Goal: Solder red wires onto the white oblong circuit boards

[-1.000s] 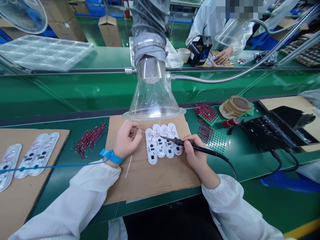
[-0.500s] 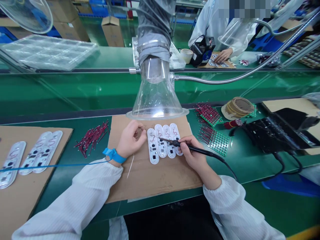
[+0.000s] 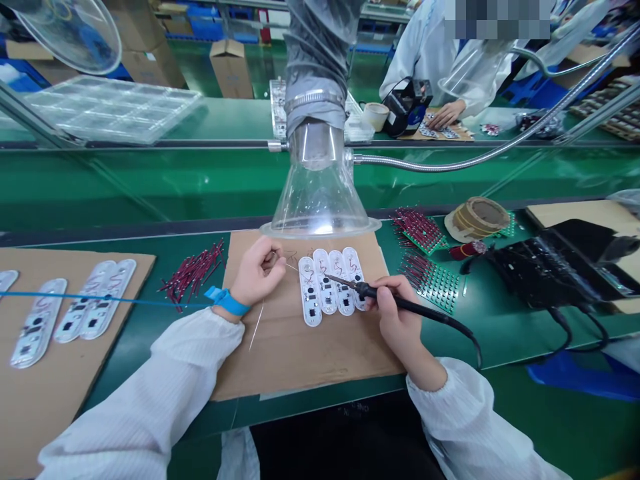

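My right hand [image 3: 399,308] is closed around the handle of a soldering iron [image 3: 367,289]. The iron's tip hovers over or touches the second of several white oval circuit boards [image 3: 311,300], which lie side by side with short red wires on them. Just left of the boards, my left hand [image 3: 259,268] pinches a thin solder wire [image 3: 292,267], whose end points at the leftmost board. Another length of the wire [image 3: 257,327] hangs out below that hand. A blue wrist strap [image 3: 227,301] circles my left wrist. Cardboard [image 3: 300,363] lies under the boards.
Red wires [image 3: 195,275] lie in a pile at left, beside cardboard with more oval boards [image 3: 39,323]. On the right are green boards with red wires [image 3: 419,230], a tape roll [image 3: 477,219] and a black device [image 3: 555,263]. A clear fume hood [image 3: 323,197] hangs ahead. Across the bench, a co-worker's hand [image 3: 447,115] works.
My left hand has drawn slightly left and down from the boards, with the solder wire now visible. The iron's tip has shifted a little right. The whole view has moved slightly.
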The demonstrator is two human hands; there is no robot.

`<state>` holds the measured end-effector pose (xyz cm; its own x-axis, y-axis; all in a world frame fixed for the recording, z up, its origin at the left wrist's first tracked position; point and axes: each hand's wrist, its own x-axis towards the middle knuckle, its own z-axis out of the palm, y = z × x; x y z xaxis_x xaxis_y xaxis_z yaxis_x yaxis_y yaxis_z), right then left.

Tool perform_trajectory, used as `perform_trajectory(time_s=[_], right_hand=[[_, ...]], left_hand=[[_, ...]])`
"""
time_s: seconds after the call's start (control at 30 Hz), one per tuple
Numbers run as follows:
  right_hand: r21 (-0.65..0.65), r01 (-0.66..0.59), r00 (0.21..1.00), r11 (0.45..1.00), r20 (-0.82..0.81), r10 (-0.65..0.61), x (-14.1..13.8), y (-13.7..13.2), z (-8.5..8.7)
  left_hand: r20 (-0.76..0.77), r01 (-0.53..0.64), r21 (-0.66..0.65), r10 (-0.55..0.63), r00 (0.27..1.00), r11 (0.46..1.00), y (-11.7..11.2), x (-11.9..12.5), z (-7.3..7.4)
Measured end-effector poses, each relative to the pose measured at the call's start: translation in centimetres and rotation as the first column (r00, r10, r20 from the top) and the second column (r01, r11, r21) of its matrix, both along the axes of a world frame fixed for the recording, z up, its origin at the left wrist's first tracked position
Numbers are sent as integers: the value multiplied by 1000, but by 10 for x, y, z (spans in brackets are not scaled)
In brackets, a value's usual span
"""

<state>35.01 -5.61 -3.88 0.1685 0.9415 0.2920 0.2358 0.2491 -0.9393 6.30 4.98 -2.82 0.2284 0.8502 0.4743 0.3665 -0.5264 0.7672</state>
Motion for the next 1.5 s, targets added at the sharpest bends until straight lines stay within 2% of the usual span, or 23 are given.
perform_trajectory(time_s=[0.23, 0.5, 0.67, 0.8, 1.0, 1.27, 1.5], right_hand=[[-67, -63, 996, 996, 63, 67, -5, -1, -12], [-96, -138, 974, 986, 170, 153, -2, 0, -9], [-104, -144, 966, 984, 199, 163, -2, 0, -9], [-119, -144, 966, 982, 199, 166, -1, -1, -11], [-78, -94, 984, 993, 142, 104, 0, -6, -18], [-170, -158, 964, 973, 186, 189, 1, -6, -24], [-178, -206, 952, 962, 189, 239, -2, -3, -18]], left_hand=[[-46, 58, 34, -56, 997, 998, -1, 3, -1], [-57, 74, 70, -70, 996, 995, 0, 2, 0], [-72, 108, 90, -102, 992, 990, -2, 3, 1], [-68, 104, 72, -99, 993, 992, -2, 3, 1], [-32, 51, 24, -50, 998, 998, 0, 2, 0], [-76, 57, 54, -53, 996, 997, 0, 3, 1], [-116, 93, 59, -86, 990, 994, -1, 3, 0]])
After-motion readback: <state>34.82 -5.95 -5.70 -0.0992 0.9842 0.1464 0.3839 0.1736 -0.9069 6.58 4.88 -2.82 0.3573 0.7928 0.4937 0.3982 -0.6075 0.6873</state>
